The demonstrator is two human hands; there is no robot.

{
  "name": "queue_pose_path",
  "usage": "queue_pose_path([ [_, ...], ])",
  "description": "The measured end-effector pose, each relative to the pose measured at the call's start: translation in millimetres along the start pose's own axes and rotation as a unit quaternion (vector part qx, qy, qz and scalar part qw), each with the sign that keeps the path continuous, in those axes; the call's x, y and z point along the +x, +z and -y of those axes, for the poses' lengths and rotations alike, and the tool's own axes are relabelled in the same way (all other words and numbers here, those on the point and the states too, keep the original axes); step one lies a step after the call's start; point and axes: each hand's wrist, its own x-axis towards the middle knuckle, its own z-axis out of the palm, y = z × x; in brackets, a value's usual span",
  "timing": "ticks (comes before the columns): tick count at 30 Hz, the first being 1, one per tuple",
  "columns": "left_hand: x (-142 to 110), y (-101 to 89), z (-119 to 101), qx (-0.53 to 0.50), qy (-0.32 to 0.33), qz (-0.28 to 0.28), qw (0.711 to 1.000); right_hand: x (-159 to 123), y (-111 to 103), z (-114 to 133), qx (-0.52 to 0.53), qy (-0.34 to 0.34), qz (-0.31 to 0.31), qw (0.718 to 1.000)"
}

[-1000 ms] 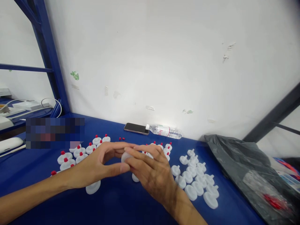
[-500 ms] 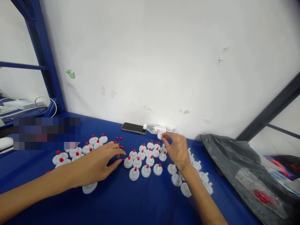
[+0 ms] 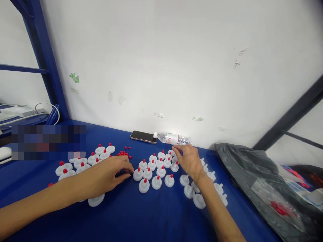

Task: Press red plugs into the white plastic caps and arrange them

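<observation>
My left hand [image 3: 112, 174] hovers left of the middle group, thumb and forefinger tips nearly together; whatever they pinch, if anything, is hidden. My right hand [image 3: 189, 159] is over the back of that group, its fingertips slightly apart with nothing visible in them. Just below them is a white disc-shaped piece [image 3: 171, 153]. Several similar pieces with red caps on their short necks, such as the front capped piece [image 3: 144, 186], stand in the middle group. Beside my right forearm are several uncapped white pieces [image 3: 189, 192]. Loose small red caps [image 3: 123, 153] lie beyond my left hand.
More capped white pieces [image 3: 64, 168] stand at the left, partly behind my left arm. A phone [image 3: 143, 136] and a clear bottle [image 3: 171, 138] lie along the wall. A dark grey bag [image 3: 242, 168] and a clear bag of red pieces [image 3: 280, 206] are at the right.
My right hand has let go of a white piece at the back of the middle group. The red cap seen at my left fingertips no longer shows; that hand has barely moved.
</observation>
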Motion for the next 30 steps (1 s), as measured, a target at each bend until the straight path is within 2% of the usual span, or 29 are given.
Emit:
queue_pose_path([
  [4,2,4.2,4,0.003,0.002,-0.004,1.0,3,-16,-4,0.016,0.029,0.004,0.999],
  [7,3,6.7,7,0.007,0.002,-0.009,1.0,6,-35,-10,0.048,0.068,0.032,0.996],
  [11,3,7.8,9,0.011,-0.002,-0.013,1.0,2,-66,-13,0.136,0.096,0.135,0.977],
  [14,4,8.5,9,0.011,-0.006,-0.008,1.0,-6,-81,-13,0.206,0.094,0.244,0.943],
  [17,3,7.7,7,0.012,-0.012,-0.002,1.0,-13,-83,-14,0.261,0.088,0.335,0.901],
  [19,3,5.5,4,0.013,-0.015,0.0,1.0,-16,-79,-16,0.292,0.087,0.366,0.879],
  [25,0,-2.6,-6,0.002,-0.004,0.02,1.0,-17,-70,-18,0.345,0.107,0.377,0.853],
  [30,5,2.0,0,0.001,-0.004,0.028,1.0,-11,-68,-23,0.365,0.109,0.384,0.841],
])
